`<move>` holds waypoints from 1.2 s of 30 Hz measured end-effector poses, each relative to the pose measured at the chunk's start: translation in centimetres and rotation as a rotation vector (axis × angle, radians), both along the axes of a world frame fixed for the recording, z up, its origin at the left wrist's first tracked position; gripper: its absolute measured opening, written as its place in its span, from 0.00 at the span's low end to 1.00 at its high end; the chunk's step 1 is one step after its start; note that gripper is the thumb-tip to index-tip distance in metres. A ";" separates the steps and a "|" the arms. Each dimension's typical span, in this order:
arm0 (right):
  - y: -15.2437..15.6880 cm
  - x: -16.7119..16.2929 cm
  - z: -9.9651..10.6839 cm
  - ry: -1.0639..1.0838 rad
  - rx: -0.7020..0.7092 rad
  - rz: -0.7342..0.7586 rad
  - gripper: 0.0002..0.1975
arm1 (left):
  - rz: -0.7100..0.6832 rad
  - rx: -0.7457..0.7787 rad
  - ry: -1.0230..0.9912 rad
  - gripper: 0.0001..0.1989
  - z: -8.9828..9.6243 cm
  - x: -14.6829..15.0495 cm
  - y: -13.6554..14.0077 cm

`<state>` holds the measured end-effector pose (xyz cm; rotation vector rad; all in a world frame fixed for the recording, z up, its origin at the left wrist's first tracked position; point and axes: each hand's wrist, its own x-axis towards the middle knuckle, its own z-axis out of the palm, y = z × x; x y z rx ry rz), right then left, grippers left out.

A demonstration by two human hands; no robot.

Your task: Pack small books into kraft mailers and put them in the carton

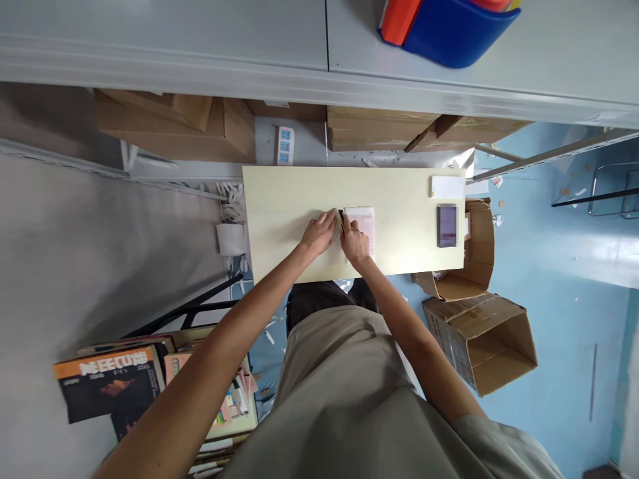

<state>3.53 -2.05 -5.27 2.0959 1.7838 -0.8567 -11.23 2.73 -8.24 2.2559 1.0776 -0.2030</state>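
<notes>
On the pale yellow tabletop [404, 219], my left hand [319, 233] rests with its fingers stretched forward, their tips close to my right hand. Whether a thin sheet lies under those fingertips I cannot tell. My right hand [355, 243] is closed around a slim black-and-yellow tool [341, 215], which looks like a utility knife; its lower part is hidden by the fingers. Partly under and beside my right hand lies a pad of pinkish printed paper [368, 223] with a white top edge.
A white box [447, 187] and a dark purple item [447, 225] lie at the table's right end. Open cardboard boxes [499, 359] stand on the floor to the right. Books and magazines [110, 379] are stacked at lower left. A power strip [285, 145] lies behind the table, below a grey shelf [200, 40].
</notes>
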 end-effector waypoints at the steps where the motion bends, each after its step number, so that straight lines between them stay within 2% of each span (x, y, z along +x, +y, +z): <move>1: 0.1 0.0 0.0 0.001 0.004 -0.004 0.32 | 0.001 -0.001 -0.001 0.43 0.0 0.0 0.0; 8: 1.6 -0.1 0.2 -0.010 -0.001 -0.019 0.32 | -0.022 0.005 0.031 0.46 0.2 0.1 0.1; 15: 1.5 -0.3 1.0 -0.070 -0.021 0.051 0.32 | -0.034 0.034 0.049 0.41 0.7 0.2 0.1; 20: 0.4 -0.8 1.8 -0.144 -0.040 0.133 0.35 | -0.061 0.059 0.113 0.40 1.1 0.2 0.1; 25: -1.0 -1.0 2.6 -0.144 -0.072 0.154 0.33 | -0.074 0.075 0.119 0.40 1.3 0.3 0.0; 32: -4.0 0.2 3.4 -0.146 -0.152 0.231 0.31 | -0.077 0.071 0.150 0.41 1.6 0.5 -0.1; 36: -5.8 0.9 4.5 -0.137 -0.229 0.306 0.32 | -0.066 0.053 0.158 0.43 1.4 0.7 -0.3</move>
